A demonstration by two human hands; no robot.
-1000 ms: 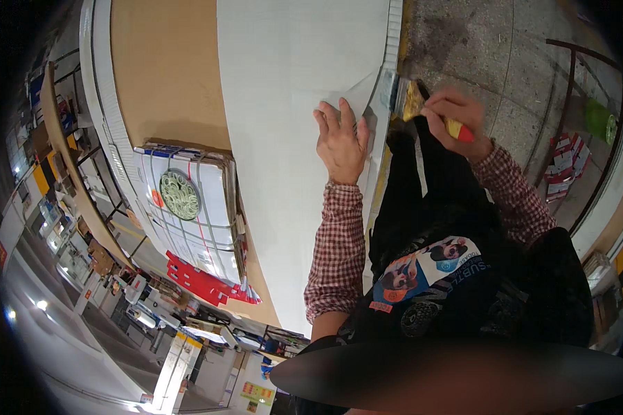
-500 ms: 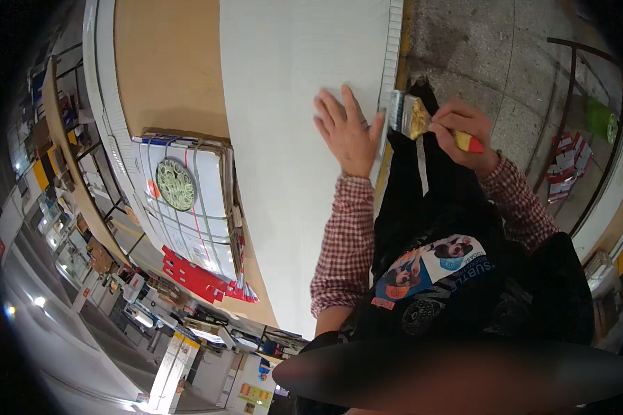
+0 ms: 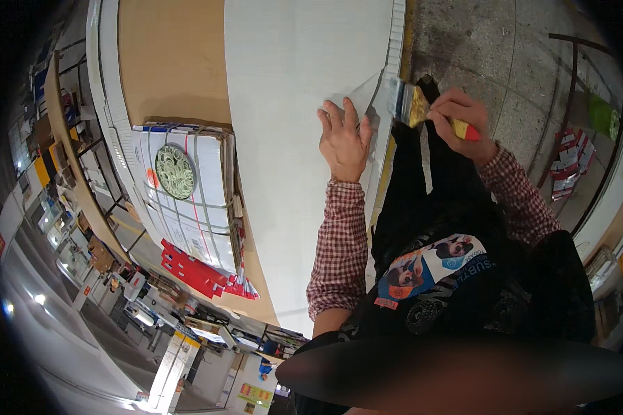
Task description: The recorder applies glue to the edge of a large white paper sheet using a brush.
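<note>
My left hand [image 3: 345,142] lies palm down on a stack of large white sheets [image 3: 291,138], fingers stretched forward and the thumb near the stack's right edge. Just beyond its fingertips, a sheet's edge [image 3: 368,88] bends up from the stack. In my right hand [image 3: 464,121] is a flat paintbrush [image 3: 418,109] with a red and yellow handle, pinched near the base of that handle. The brush's bristle end points left, close beside the stack's right edge. Whether it touches the sheets I cannot tell.
A strapped bundle of flat printed board [image 3: 214,155] sits left of the sheets on brown board [image 3: 173,62], with a round pile of pale green rings [image 3: 175,171] on top. Red cut pieces [image 3: 194,270] lie nearer me. A metal frame [image 3: 573,90] and a green container [image 3: 603,117] stand right.
My left hand has drawn slightly back toward me, its fingers closer together, and the sheet's edge now stands raised. The right hand and brush have shifted slightly up and left.
</note>
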